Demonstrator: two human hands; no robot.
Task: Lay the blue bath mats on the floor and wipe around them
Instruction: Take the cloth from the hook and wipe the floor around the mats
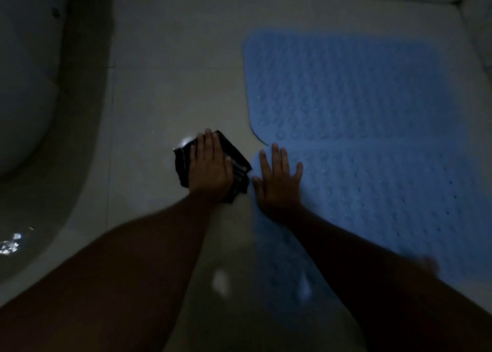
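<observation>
Two blue bath mats lie flat on the pale tiled floor, the far mat butting against the near mat. My left hand presses flat on a dark folded cloth on the tiles just left of the mats. My right hand rests palm down with fingers spread on the left edge of the near mat. The room is dim.
A white toilet base curves along the left side, with a wet glint on the floor near its foot. Walls close the floor off at the top and at the right corner.
</observation>
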